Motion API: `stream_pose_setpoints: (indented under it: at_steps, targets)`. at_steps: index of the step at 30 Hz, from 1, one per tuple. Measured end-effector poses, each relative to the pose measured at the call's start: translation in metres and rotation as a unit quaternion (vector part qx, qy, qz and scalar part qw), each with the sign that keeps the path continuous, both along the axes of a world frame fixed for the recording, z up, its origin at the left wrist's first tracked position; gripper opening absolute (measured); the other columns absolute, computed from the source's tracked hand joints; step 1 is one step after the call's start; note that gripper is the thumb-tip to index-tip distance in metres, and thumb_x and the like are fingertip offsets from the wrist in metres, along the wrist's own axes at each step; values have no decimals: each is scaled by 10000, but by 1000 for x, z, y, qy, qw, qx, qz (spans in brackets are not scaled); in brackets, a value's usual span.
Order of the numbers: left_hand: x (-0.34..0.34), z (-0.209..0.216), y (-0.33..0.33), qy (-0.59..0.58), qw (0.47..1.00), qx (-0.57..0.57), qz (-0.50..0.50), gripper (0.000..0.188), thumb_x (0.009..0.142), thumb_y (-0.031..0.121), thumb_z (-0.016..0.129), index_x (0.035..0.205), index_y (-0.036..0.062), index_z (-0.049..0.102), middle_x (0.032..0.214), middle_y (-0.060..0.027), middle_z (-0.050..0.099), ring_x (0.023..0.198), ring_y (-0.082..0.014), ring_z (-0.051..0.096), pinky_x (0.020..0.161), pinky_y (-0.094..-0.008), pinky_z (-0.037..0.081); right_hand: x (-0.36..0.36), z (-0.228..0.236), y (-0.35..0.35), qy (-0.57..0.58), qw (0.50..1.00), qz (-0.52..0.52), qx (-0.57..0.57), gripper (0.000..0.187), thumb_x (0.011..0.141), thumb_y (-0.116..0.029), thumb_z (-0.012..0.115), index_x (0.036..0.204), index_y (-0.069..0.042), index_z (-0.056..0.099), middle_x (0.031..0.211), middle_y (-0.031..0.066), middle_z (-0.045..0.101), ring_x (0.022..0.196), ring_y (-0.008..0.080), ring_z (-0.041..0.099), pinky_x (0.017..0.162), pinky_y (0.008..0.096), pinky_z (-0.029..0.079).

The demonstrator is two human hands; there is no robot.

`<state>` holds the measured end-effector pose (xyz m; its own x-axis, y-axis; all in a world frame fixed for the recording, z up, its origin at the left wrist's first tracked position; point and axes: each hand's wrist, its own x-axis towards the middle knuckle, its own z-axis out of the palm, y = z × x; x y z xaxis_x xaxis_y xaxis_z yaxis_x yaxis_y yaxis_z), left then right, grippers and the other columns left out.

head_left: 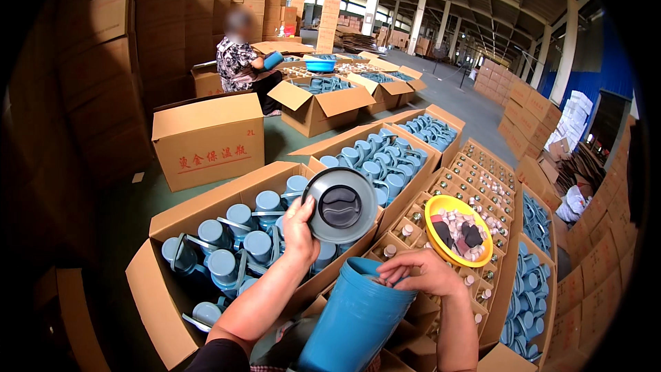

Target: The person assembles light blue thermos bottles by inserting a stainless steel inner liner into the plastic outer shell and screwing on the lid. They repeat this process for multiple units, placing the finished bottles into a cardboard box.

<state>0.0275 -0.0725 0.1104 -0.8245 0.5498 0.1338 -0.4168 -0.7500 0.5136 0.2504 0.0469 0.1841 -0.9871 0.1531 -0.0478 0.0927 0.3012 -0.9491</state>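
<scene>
My left hand [300, 231] is closed on the edge of a round dark-grey plastic base cover [319, 215] with a black centre, held up above the flasks. Below it, a blue cylindrical flask shell [361, 313] stands tilted in front of me, its open end up. My right hand [427, 272] bends over the shell's rim, with curled fingertips reaching into the opening. What those fingers hold, if anything, is hidden. Just beyond the right hand, a yellow basin [431, 233] holds many small pinkish-white pieces and some dark ones.
Left, an open carton [206, 200] holds blue handled flasks [222, 263]; another such carton [330, 148] lies beyond. The basin rests on a divided carton [430, 303] with pink-tipped pieces. A closed carton [208, 145] stands far left. Another person [237, 62] sits behind, holding a blue shell.
</scene>
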Motion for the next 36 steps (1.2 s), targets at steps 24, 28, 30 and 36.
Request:
stream_pose_setpoints:
  at_steps: [24,28,30,36]
  targets:
    - [39,32,-12,618,781,25,-81,253,719,210,742,839,-11,715,770,-94,618,670,-196,584,593,-287,444,-20,-112,-26,547,783,-202,-215,401,879,-422,608,835,-48,469,824,95,504,821,250,518,809,412,434]
    - [32,33,-16,662,745,39,-70,427,672,355,766,891,-5,695,846,-93,626,717,-223,571,638,-311,428,-13,-104,-25,539,801,-187,-180,359,873,-368,634,842,-39,495,833,102,525,820,237,524,802,387,443]
    - [36,35,-28,677,733,15,-74,465,636,357,791,911,0,676,892,-104,632,754,-242,575,674,-321,436,-10,-104,-26,533,805,-191,-176,362,871,-372,634,845,-39,495,835,102,525,823,235,525,808,391,445]
    - [33,37,-33,712,700,-6,-58,414,647,313,786,901,11,664,898,-118,638,735,-264,587,659,-329,461,-8,-96,-27,499,825,-205,-168,414,865,-430,626,857,-36,498,869,120,547,877,261,552,861,402,442]
